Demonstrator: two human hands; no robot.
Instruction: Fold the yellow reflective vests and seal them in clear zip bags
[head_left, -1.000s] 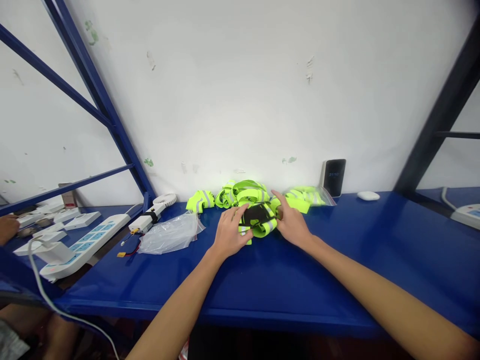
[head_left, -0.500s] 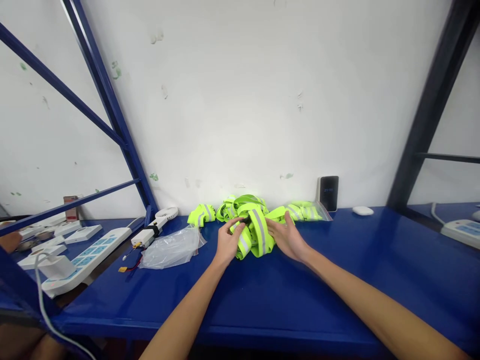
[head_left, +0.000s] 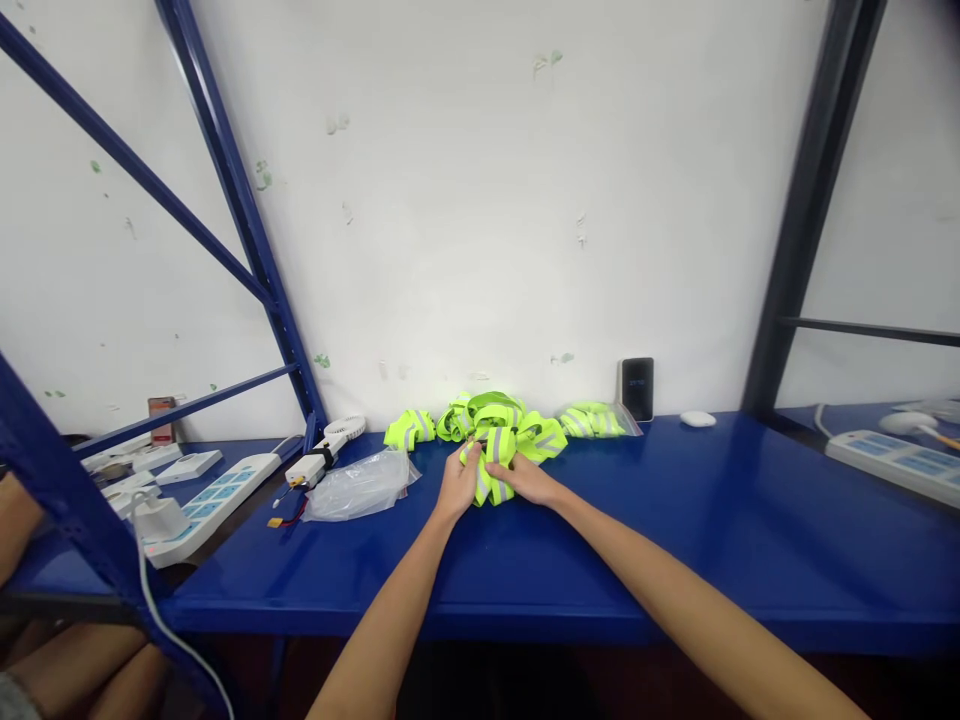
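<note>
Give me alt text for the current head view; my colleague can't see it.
The left hand and right hand hold a looped yellow strap over a blue table. More yellow bundles lie farther back, with clear plastic bags to the left and a dark device standing by the white wall to the right.

Upright dark-screened device [head_left: 638, 390] near a rounded white object [head_left: 697, 419], white fan [head_left: 345, 428] farther left

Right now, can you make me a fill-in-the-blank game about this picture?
1. The left hand and right hand hold a yellow-green strap at a table coloured ____.
2. From the person's view, the clear plastic lies to the ____ of the held strap.
3. The wall behind the table is painted mostly ____.

Missing words: blue; left; white.
</note>
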